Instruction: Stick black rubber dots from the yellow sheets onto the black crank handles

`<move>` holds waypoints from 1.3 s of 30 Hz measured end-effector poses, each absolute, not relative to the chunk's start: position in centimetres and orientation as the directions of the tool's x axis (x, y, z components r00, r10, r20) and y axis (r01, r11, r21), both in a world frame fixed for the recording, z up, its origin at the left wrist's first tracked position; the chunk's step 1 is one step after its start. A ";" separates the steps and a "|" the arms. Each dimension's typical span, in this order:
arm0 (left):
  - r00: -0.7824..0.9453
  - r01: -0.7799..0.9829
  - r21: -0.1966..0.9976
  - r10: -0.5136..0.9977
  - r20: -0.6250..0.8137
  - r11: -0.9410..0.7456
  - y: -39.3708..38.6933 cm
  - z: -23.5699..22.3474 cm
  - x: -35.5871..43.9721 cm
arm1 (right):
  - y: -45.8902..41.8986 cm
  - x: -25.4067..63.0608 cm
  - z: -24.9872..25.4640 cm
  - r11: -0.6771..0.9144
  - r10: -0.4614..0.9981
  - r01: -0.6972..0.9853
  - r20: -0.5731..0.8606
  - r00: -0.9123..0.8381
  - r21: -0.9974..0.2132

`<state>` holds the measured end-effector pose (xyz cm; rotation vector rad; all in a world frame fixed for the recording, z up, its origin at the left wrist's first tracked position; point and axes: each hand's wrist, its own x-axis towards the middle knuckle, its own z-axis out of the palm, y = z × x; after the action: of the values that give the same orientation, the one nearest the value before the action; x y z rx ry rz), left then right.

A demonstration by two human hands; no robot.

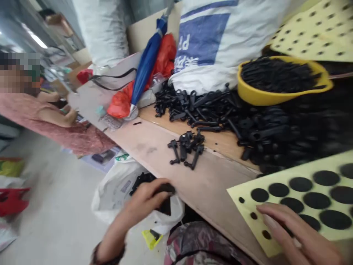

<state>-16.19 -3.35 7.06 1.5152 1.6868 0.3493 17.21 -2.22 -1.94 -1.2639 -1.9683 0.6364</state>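
My left hand [147,197] is closed around a black plastic part [167,188], above the mouth of a white plastic bag [106,191] holding black pieces. The fingers partly hide that part. My right hand [299,230] lies over a pale yellow sheet of round black stickers [278,173], its fingers stretched out and slightly apart near the sheet's small dots. Between the hands, farther back, a small cluster of black plastic lever-like parts [187,145] rests on the table [149,141].
A large heap of black parts [204,106] covers the table's back. Behind it stand a yellow basin [256,96] of thin black pieces and a white woven sack [234,36]. A folded blue umbrella [146,59] leans beside red bags [120,103]. A co-worker [52,114] is at the left.
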 end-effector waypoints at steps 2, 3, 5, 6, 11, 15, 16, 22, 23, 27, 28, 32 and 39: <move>-0.004 0.912 0.386 0.942 -0.336 0.141 -3.5 6.7 -19.1 | -1.0 18.1 -1.3 0.445 0.887 0.689 0.388 -0.251 -0.572; -0.053 0.962 0.236 0.943 -0.328 0.136 -3.3 6.2 -19.8 | -0.6 18.5 -1.2 0.443 0.875 0.744 0.421 -0.238 -0.500; 0.009 0.992 0.127 0.966 -0.260 0.025 -2.6 5.4 -19.5 | -0.1 18.9 -1.5 0.427 0.852 0.828 0.470 -0.232 -0.365; 0.100 0.986 0.153 0.973 -0.209 -0.069 -2.1 5.2 -18.5 | 0.0 18.9 -1.8 0.414 0.847 0.855 0.477 -0.236 -0.312; 0.590 0.726 0.390 0.804 0.070 -0.567 0.6 5.0 -8.5 | -0.1 17.8 -3.3 0.352 0.870 0.915 0.431 -0.242 -0.197; 0.760 0.605 0.331 0.649 0.032 -0.724 1.9 2.9 -1.7 | 0.2 17.4 -3.5 0.339 0.879 0.915 0.421 -0.225 -0.220; 0.767 0.607 0.291 0.641 0.031 -0.740 2.1 2.2 -0.7 | 0.2 17.3 -3.5 0.326 0.885 0.914 0.417 -0.205 -0.243; 0.759 0.631 0.188 0.649 0.055 -0.753 2.4 0.6 0.2 | -1.0 17.1 -2.8 0.345 0.906 0.811 0.394 -0.156 -0.473; 0.759 0.632 0.181 0.649 0.053 -0.753 2.4 0.6 0.0 | -1.2 17.2 -2.8 0.349 0.905 0.799 0.397 -0.152 -0.489; 0.749 0.645 0.165 0.660 0.055 -0.746 2.3 0.6 -0.1 | -1.0 17.6 -2.9 0.326 0.898 0.849 0.418 -0.140 -0.416; 0.743 0.651 0.166 0.667 0.060 -0.740 2.3 0.5 0.0 | -0.7 17.6 -2.9 0.321 0.896 0.868 0.419 -0.148 -0.378; 0.703 0.688 0.177 0.707 0.079 -0.704 2.4 0.2 0.6 | 0.1 17.5 -3.0 0.291 0.900 0.911 0.406 -0.158 -0.292; 0.704 0.697 0.126 0.707 0.061 -0.705 2.6 0.5 1.0 | -0.4 17.6 -2.7 0.307 0.909 0.856 0.394 -0.134 -0.416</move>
<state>0.98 2.56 0.55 2.8131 1.1624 0.1607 17.56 -0.39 -2.72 -1.5601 -1.9983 0.1188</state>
